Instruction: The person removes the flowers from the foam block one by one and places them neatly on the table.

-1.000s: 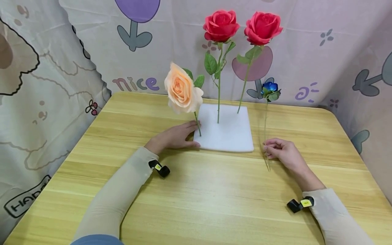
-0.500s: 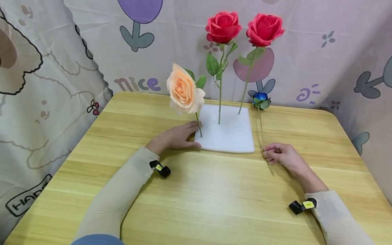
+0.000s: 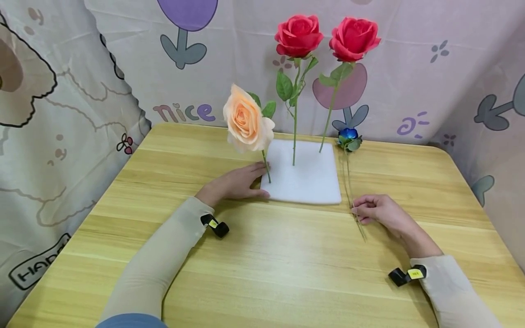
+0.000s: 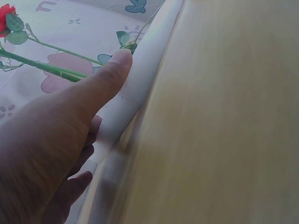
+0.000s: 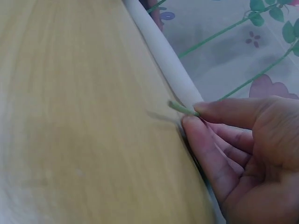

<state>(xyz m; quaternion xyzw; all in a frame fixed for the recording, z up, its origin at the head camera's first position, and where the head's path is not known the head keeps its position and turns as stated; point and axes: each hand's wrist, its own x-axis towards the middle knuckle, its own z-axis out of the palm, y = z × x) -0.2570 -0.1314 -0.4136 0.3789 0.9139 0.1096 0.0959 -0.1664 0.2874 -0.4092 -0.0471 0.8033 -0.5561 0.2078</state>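
My right hand (image 3: 379, 213) pinches the thin stem of a blue rose (image 3: 349, 140) between thumb and fingertips, near its lower end. The bloom points to the back of the table, right of a white foam board (image 3: 309, 184). In the right wrist view the green stem end (image 5: 182, 108) pokes out past the fingertips. At the board's left side lies my left hand (image 3: 242, 181), its straight thumb touching the near left corner and its fingers along the left edge. A peach rose (image 3: 246, 119) and two red roses (image 3: 298, 36) (image 3: 354, 39) stand in the board.
A wooden table (image 3: 262, 269) extends under both forearms. Behind it hangs a printed curtain (image 3: 246, 54) with cartoon flowers and lettering, and more of it covers the left and right sides. The peach rose leans left, over the left hand.
The right hand has moved slightly toward me, still pinching the stem. The blue rose's bloom has swung left and lower, closer to the board. My left hand stays at the board.
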